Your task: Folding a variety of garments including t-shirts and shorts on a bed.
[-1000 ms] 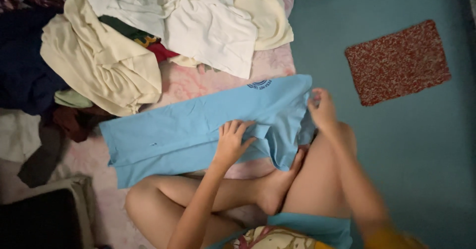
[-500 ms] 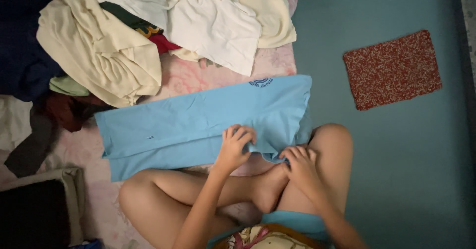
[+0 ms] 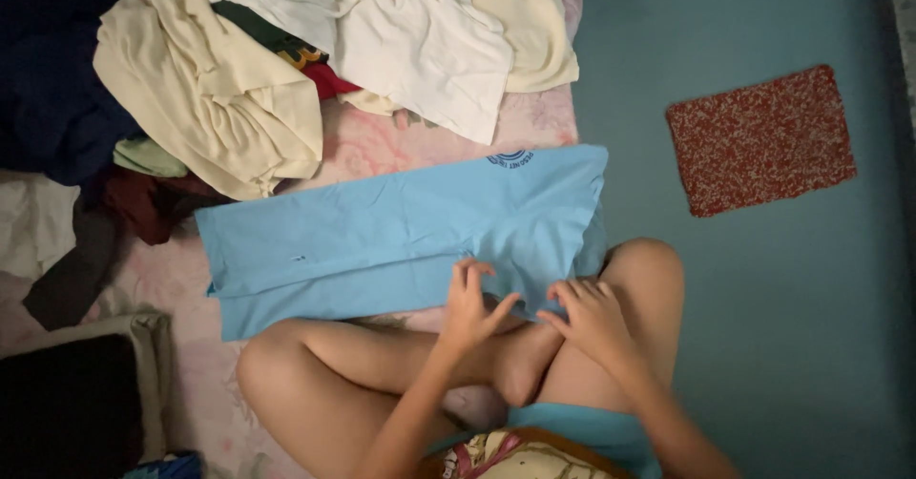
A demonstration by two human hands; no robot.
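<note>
Light blue garment (image 3: 401, 240), folded lengthwise and spread flat across a pink floral sheet (image 3: 382, 155), near edge bunched.
</note>
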